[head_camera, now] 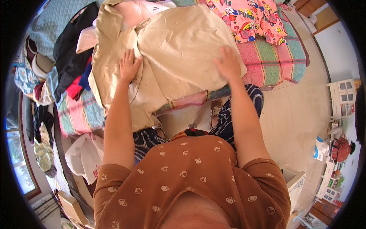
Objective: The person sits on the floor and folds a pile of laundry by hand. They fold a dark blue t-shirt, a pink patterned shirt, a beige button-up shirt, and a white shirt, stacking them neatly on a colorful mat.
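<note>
A tan, slightly shiny long-sleeved garment point(183, 48) lies spread over the near edge of the bed. My left hand point(130, 65) rests flat on it, fingers apart, beside the front opening edge. On the right part of the same garment, near its side edge, lies my right hand point(228, 63), palm down and slightly blurred. Neither hand grips the cloth. One sleeve runs up along the garment's left side, and a lower part hangs over the bed's edge towards my lap. Pale pink cloth point(134, 13) shows behind it.
A plaid bed cover point(263, 61) lies beneath. Pink printed clothing point(251, 20) is folded at the upper right. Black clothing point(73, 48) and a pile with bras point(43, 64) lie left. A white plastic bag point(85, 156) stands lower left; an open drawer point(293, 177) is at lower right.
</note>
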Demonstrator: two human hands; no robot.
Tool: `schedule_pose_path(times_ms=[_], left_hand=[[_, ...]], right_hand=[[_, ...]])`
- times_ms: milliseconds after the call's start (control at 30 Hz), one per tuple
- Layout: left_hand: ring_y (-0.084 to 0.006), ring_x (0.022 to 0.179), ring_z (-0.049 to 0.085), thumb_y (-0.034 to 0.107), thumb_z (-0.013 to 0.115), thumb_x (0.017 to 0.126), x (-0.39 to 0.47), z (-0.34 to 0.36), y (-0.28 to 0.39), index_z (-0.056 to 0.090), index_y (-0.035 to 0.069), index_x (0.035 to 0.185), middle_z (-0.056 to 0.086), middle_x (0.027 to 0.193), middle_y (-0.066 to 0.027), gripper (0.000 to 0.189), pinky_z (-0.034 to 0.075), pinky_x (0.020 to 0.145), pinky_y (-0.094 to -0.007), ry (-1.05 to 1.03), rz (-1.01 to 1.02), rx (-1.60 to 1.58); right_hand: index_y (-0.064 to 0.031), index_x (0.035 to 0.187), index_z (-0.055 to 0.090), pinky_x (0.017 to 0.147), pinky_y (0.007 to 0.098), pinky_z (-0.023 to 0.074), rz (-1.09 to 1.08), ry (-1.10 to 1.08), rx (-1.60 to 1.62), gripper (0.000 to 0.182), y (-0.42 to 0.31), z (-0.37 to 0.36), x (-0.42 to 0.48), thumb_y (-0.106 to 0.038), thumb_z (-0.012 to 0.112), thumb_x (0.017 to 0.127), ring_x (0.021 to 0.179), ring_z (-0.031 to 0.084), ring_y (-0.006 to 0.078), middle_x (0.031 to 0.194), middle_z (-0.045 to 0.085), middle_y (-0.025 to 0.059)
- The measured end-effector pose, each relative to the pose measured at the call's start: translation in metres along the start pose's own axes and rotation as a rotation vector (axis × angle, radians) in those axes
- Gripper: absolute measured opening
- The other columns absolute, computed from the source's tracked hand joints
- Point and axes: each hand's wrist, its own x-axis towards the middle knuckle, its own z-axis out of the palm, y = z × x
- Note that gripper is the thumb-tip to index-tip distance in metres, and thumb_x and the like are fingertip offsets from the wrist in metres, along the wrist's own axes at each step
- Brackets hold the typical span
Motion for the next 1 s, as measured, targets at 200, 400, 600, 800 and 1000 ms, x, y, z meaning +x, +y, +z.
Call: schedule_pose_path(times_ms=[200,400,600,800,1000], left_hand=[[-0.0329,0.15,0.016,0.049,0.066,0.085,-0.152,-0.05,0.039,0.032,0.009,0.152,0.027,0.159,-0.0147,0.086,0.01,0.119,-0.0526,-0.046,0.056,0.015],[-0.0407,0.148,0.013,0.035,0.078,0.077,-0.238,-0.052,0.046,0.024,-0.003,0.151,0.019,0.156,-0.031,0.099,0.013,0.119,-0.0495,0.425,-0.303,0.111],[-0.0286,0.115,0.058,0.018,0.074,0.084,-0.274,-0.051,0.026,0.039,-0.004,0.138,0.057,0.128,-0.0159,0.068,0.048,0.097,-0.0394,0.368,-0.84,-0.985],[-0.0282,0.102,0.063,0.01,0.066,0.087,-0.3,-0.056,0.068,0.045,0.004,0.134,0.06,0.121,-0.0121,0.052,0.054,0.084,-0.0453,0.268,-0.919,-1.499],[-0.0123,0.061,0.058,0.0,0.065,0.084,-0.295,-0.064,0.047,0.062,0.001,0.111,0.066,0.085,-0.0022,0.028,0.044,0.05,-0.023,0.505,-0.744,-1.281]], right_hand=[[-0.0038,0.132,0.057,0.104,0.0405,0.0409,0.384,0.112,0.406,0.059,0.07,-0.016,-0.035,-0.043,0.062,0.089,0.126,0.052,0.0329,0.136,0.055,0.0204],[0.0023,0.118,0.062,0.09,0.0306,0.0469,0.412,0.248,0.836,0.041,0.089,0.024,-0.047,-0.023,0.072,0.087,0.102,0.059,0.0185,0.113,0.064,0.0106],[0.0009,0.111,0.063,0.083,0.0303,0.0486,0.504,0.252,1.155,0.034,0.086,0.031,-0.045,-0.017,0.074,0.084,0.094,0.061,0.0164,0.105,0.066,0.0091],[-0.0014,0.112,0.064,0.085,0.0306,0.0486,0.499,0.225,1.309,0.027,0.091,0.032,-0.041,-0.009,0.067,0.085,0.098,0.061,0.0168,0.111,0.064,0.0088],[-0.0033,0.111,0.066,0.089,0.0317,0.0477,0.085,0.523,0.849,0.029,0.075,0.008,-0.034,-0.005,0.065,0.081,0.102,0.062,0.0207,0.111,0.067,0.0096]])
